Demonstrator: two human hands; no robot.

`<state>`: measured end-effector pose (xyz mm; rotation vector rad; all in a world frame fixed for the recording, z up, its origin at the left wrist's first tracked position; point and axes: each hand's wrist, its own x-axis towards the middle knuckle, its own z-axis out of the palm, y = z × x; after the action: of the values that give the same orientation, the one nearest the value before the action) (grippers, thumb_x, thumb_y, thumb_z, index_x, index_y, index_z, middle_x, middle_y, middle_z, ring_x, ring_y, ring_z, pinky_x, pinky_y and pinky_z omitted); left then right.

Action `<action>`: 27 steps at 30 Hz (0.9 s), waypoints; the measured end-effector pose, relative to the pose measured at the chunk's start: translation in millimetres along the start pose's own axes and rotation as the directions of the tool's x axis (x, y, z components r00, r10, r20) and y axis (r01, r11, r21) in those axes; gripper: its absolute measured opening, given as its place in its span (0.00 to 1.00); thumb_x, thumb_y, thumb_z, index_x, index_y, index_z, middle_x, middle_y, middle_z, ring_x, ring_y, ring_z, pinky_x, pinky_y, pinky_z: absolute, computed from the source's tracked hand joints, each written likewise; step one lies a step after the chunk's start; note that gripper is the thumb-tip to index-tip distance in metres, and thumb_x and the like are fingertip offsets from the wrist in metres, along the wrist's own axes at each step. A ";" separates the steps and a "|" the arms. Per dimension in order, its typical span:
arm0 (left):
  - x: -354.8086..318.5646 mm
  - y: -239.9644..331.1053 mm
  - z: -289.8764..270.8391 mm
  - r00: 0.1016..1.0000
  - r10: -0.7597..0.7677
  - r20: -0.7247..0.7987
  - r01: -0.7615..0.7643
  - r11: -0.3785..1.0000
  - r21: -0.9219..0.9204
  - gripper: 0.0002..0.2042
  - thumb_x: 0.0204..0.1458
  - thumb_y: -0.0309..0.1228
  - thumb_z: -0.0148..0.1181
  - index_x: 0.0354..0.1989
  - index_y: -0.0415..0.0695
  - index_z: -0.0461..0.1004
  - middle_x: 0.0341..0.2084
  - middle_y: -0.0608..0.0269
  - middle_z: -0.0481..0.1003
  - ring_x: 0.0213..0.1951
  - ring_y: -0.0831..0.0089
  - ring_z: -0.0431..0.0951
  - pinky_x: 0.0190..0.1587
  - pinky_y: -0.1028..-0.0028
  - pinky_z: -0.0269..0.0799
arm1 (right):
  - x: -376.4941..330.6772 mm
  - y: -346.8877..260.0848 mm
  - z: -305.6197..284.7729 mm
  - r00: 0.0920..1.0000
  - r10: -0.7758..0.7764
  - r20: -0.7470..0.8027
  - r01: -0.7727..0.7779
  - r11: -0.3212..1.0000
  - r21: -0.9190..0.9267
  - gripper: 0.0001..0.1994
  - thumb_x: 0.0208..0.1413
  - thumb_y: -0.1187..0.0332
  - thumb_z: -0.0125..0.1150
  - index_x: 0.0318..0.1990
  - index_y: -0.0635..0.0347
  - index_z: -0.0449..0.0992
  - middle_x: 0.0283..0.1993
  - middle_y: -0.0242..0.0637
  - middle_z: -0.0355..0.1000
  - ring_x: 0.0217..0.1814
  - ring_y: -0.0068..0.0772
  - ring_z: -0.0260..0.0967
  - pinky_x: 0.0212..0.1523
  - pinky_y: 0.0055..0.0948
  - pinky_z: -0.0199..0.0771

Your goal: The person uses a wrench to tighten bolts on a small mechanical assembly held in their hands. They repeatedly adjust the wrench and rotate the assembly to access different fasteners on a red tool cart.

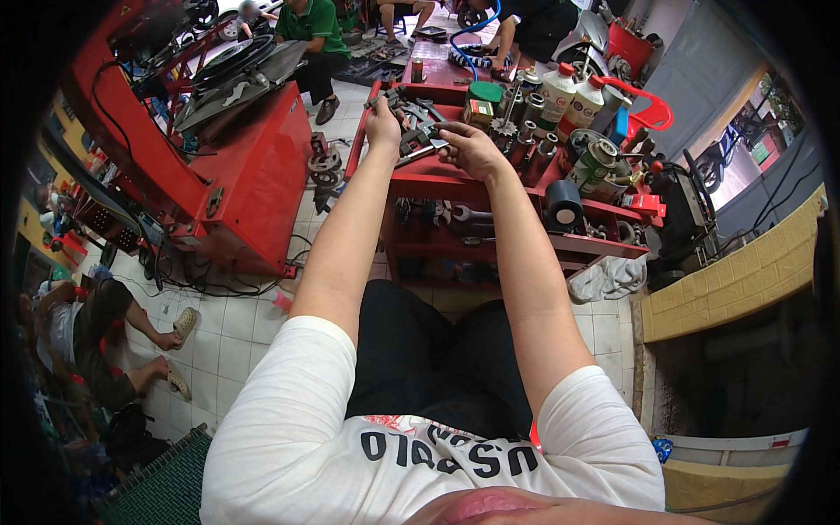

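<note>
Both my arms reach forward over the top tray (429,182) of a red tool cart. My left hand (382,127) is closed at the tray's left side, beside a jumble of metal tools and parts. What it grips is too small to make out. A little to the right, my right hand (473,152) has its fingers curled round a dark, slim metal piece (448,129) whose kind I cannot tell. Between the hands lie grey metal tools (415,144). Just beyond my right hand stand a small box (478,113) and a green-lidded tin (485,92).
Bottles (558,91), spray cans and metal sockets (541,157) crowd the cart's right side. Wrenches (472,213) lie in the drawer below. At left stands a red tyre machine (249,197) with cables on the tiled floor. Other people sit or bend nearby, one in a green shirt (315,28).
</note>
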<state>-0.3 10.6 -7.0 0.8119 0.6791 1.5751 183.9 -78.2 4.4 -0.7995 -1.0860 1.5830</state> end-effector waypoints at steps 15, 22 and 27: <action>0.7 0.6 -1.7 1.000 0.008 0.001 -0.008 1.000 -0.007 0.21 0.66 0.47 0.44 0.31 0.41 0.69 0.15 0.65 0.68 0.15 0.72 0.68 0.20 0.71 0.66 | -3.9 -3.8 6.6 0.999 -0.009 -0.046 0.008 1.000 -0.028 0.10 0.62 0.68 0.64 0.48 0.62 0.76 0.43 0.36 0.78 0.29 0.27 0.78 0.33 0.26 0.80; -3.6 1.9 4.9 1.000 -0.013 0.001 0.013 1.000 -0.025 0.20 0.66 0.46 0.45 0.31 0.41 0.69 0.15 0.65 0.67 0.15 0.72 0.68 0.20 0.71 0.66 | 0.4 -0.2 -1.5 0.992 0.045 -0.118 -0.052 0.997 -0.051 0.12 0.61 0.66 0.66 0.48 0.60 0.75 0.42 0.34 0.78 0.29 0.26 0.77 0.32 0.26 0.80; -5.3 5.1 2.7 1.000 -0.011 -0.015 0.011 0.999 -0.030 0.20 0.66 0.46 0.45 0.32 0.40 0.70 0.15 0.65 0.67 0.15 0.72 0.68 0.20 0.70 0.66 | 2.7 1.5 -1.2 0.993 0.051 -0.103 -0.054 0.998 -0.034 0.11 0.61 0.68 0.66 0.48 0.59 0.77 0.40 0.32 0.78 0.30 0.24 0.76 0.32 0.26 0.79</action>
<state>-0.7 4.6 -2.1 0.7734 0.6685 1.5792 183.7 -75.3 2.7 -0.9302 -1.0303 1.5524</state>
